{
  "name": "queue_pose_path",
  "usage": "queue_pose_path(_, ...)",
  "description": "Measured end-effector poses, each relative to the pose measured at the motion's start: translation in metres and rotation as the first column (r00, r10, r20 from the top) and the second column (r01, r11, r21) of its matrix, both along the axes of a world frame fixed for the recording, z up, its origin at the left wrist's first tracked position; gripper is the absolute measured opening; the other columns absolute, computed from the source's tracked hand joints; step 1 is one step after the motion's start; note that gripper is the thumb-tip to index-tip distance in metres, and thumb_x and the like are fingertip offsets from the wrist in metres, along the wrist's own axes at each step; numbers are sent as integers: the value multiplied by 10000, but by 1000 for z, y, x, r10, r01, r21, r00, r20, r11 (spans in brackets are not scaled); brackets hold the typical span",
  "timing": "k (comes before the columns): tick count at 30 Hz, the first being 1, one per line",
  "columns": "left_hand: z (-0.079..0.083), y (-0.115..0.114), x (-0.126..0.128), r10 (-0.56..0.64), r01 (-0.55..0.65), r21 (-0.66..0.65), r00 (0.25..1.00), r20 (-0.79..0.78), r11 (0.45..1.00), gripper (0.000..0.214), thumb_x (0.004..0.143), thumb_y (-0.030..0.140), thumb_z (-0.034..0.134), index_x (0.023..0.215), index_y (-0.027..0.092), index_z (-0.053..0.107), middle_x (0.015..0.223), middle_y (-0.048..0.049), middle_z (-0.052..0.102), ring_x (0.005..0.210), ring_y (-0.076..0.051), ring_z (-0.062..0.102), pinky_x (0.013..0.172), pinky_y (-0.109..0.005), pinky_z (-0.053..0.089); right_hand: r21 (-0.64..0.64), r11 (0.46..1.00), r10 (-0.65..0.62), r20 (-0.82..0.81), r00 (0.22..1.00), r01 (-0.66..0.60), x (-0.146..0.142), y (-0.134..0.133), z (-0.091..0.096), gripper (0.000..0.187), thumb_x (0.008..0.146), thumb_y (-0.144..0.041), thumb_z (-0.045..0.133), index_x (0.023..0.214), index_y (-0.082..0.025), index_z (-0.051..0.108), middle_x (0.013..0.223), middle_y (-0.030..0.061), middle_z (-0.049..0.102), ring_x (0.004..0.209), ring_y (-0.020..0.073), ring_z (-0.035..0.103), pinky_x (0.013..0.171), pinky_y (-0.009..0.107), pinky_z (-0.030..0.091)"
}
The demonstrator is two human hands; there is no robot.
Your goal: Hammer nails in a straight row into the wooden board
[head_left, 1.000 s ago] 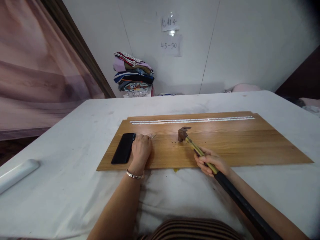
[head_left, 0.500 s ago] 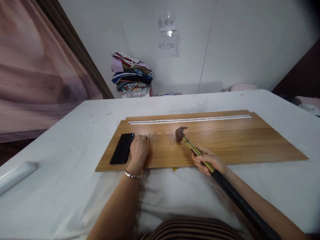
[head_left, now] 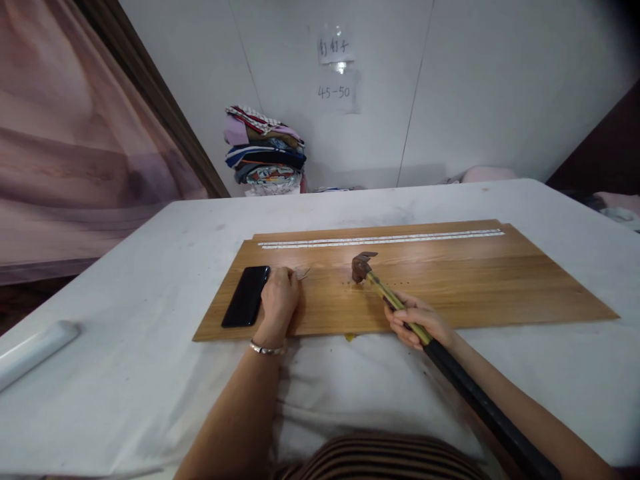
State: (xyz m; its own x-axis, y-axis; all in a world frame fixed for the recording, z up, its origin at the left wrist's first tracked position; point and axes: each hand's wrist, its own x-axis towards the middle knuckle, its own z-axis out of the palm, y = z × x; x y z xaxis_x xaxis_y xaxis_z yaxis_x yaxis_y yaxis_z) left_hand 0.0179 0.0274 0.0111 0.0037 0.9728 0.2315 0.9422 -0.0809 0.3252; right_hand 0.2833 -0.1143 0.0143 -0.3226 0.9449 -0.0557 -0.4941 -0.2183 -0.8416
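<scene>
My right hand (head_left: pixel 415 321) is wrapped round the yellow part of a claw hammer's handle (head_left: pixel 384 291). The rusty hammer head (head_left: pixel 361 268) is at the middle of a wooden board (head_left: pixel 475 280), over a row of small dark dots (head_left: pixel 397 283). Farther left, my left hand (head_left: pixel 280 293) has its fingers drawn together, low at the board beside a few thin nails (head_left: pixel 303 273). What those fingertips hold, if anything, is hidden. A black phone (head_left: pixel 246 297) lies on the board just left of this hand.
Two white measuring strips (head_left: pixel 380 240) run along the board's far side. The board lies on a white-covered table (head_left: pixel 150 280). A white rounded object (head_left: pixel 37 353) is at the left. Folded clothes (head_left: pixel 265 150) are stacked behind the table, near a pink curtain (head_left: pixel 90 133).
The fingers of my left hand have shifted slightly at the nails, and more of the nails shows. My right hand and the hammer stay almost still.
</scene>
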Motion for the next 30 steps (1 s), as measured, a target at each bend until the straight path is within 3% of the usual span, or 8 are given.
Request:
queue_pose_path(5,-5,8,-7,86,-80,-36,969,231,996,198,881,317,475,902,201,634,883,-84,715,849,-240,665,705,-301,453,3,1000,11,2,1000,-11,0,0,-1,180,801,-240,622,962,-200,553,588,-80,509,291,22,332,273,123,319)
queue_pose_path(11,-18,20,-13,65,-93,17,803,592,996,163,788,306,557,866,186,634,819,-44,714,773,-183,665,697,-261,485,-6,1000,14,0,1000,-14,2,2,-8,175,800,-212,601,965,-192,548,608,-72,512,296,22,337,273,128,329)
queue_pose_path(14,-21,20,-11,49,-66,0,741,670,998,226,762,323,581,916,172,650,836,-46,720,732,-172,664,675,-258,503,2,1000,12,-18,1000,-12,3,1,-6,165,806,-203,596,962,-196,543,638,-68,519,296,17,343,272,126,329)
queue_pose_path(21,-18,13,-8,-50,19,61,834,549,998,253,794,297,579,994,187,690,947,-48,742,883,-174,682,839,-281,522,14,1000,-10,-42,999,10,2,0,-2,157,807,-225,617,947,-197,551,659,-66,522,308,13,334,271,124,339)
queue_pose_path(30,-17,8,-3,-201,202,32,924,325,979,276,838,254,567,1075,182,689,1009,-68,745,930,-194,690,861,-301,524,-18,1000,7,13,1000,-6,1,1,-4,211,801,-241,611,996,-196,545,561,-87,497,283,28,333,270,123,320)
